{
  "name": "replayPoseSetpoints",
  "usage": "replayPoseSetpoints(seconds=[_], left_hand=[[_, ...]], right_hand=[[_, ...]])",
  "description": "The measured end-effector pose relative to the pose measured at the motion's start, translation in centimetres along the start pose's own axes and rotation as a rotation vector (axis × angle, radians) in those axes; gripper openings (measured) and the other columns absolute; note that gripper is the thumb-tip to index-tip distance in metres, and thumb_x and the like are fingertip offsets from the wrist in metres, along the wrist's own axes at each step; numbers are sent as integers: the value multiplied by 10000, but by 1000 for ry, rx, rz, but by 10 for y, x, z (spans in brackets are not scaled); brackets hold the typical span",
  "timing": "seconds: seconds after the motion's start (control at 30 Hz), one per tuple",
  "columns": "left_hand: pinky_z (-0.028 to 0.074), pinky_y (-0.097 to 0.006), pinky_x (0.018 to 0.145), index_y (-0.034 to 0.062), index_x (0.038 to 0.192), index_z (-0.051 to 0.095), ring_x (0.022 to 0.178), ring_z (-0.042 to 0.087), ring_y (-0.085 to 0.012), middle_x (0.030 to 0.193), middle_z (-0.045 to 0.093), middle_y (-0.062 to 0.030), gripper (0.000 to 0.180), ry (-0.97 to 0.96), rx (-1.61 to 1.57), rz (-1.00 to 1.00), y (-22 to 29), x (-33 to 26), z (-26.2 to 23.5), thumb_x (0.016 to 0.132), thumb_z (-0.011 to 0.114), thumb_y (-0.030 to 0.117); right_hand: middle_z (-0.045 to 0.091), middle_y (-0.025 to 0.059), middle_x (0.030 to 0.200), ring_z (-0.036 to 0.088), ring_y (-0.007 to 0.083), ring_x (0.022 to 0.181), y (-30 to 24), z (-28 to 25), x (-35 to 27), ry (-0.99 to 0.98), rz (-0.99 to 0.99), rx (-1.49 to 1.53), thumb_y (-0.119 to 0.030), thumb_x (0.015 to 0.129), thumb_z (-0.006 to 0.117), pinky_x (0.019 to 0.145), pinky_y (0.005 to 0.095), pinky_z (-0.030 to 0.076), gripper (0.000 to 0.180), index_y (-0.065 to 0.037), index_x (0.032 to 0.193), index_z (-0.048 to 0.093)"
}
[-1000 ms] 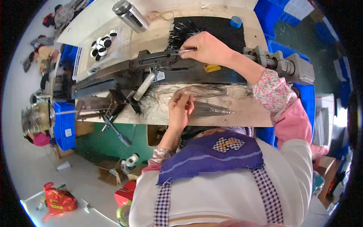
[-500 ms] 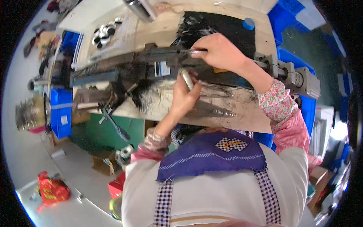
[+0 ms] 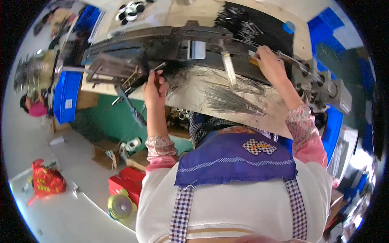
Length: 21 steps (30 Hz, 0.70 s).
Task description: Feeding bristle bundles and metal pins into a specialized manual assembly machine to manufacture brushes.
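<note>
Hovering at table (image 3: 277,124) edge, centre-left: left hand (image 3: 155,90), fingers curling. Right hand (image 3: 271,67) hanging over machine (image 3: 214,60), upper right. Cannot tell either grip. Wires (image 3: 229,100) leaving gap beside left hand. Label (image 3: 197,50) blurring.

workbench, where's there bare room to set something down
Barest: pale wood beyond the machine, between round caps and black mat; the mat also looks open between its scattered pieces and the blue roll. Crowded: the front strip, with its wire bundle.
</note>
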<state>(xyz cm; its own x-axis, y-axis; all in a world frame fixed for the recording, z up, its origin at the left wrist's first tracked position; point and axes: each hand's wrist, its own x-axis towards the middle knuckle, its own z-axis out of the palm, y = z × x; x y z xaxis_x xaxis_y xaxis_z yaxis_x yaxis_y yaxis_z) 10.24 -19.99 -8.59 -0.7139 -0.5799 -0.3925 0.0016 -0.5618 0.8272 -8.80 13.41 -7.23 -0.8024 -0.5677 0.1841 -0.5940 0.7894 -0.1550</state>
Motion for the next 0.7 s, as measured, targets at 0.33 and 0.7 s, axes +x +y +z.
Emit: replayPoseSetpoints(seconds=[0.33,0.7], left_hand=[[212,-226,377,70,860,506,442,300,-44,572,343,55,247,-423,92,418,-20,-95,145,1000,454,266],[211,-250,375,49,839,511,399,314,-78,569,361,44,269,-432,53,-133,-70,-69,233,968,520,285]], right_hand=[[615,198,822,607,394,784,2,-113,-73,-330,-55,506,-243,856,617,661,456,467,238,-19,893,548],[621,165,781,614,332,715,26,-157,-87,-403,-77,625,-140,852,628,652,346,467,167,7,883,557]])
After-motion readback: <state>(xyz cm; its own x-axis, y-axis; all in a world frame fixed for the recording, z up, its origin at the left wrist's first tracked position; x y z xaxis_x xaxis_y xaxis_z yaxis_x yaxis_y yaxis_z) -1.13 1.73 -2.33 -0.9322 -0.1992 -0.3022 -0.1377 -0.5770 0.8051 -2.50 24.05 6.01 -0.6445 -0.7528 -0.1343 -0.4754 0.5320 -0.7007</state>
